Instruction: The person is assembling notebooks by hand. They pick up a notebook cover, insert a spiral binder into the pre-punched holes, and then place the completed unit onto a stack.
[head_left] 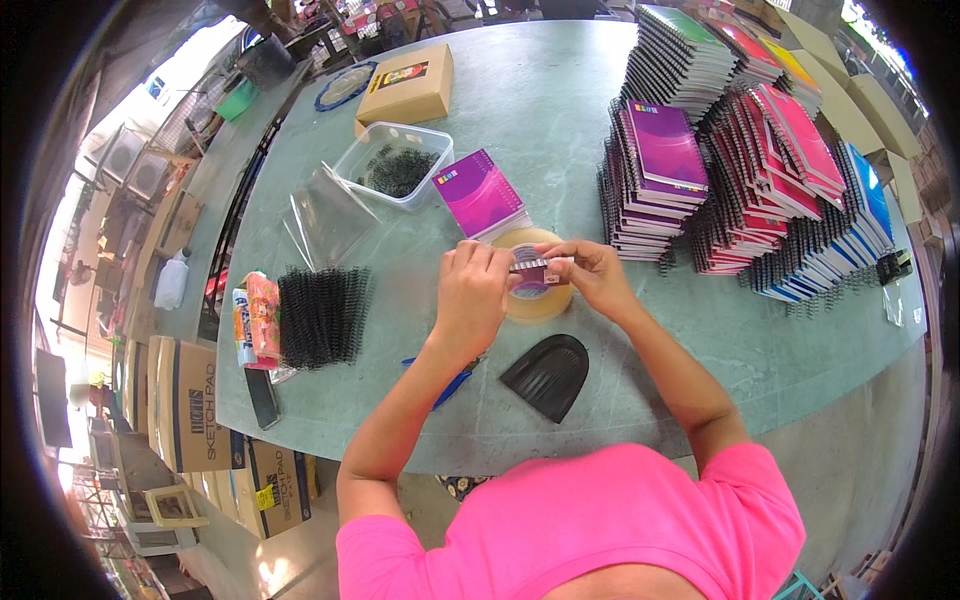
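The small notebook (530, 268), pinched between left hand (475, 285) and right hand (594, 280), could slip askew if either grip slackens.

We see the scene in bright daylight, and at the left edge the light is so strong that it becomes pure white. On the large grey-green table (545, 75) we notice a pale sheen at the far end, while the shadows remain soft. The thin transparent plastic sheet (325, 220) catches some glare. Toward the rim, straight lines bend, details become less clear, and the corners are black.
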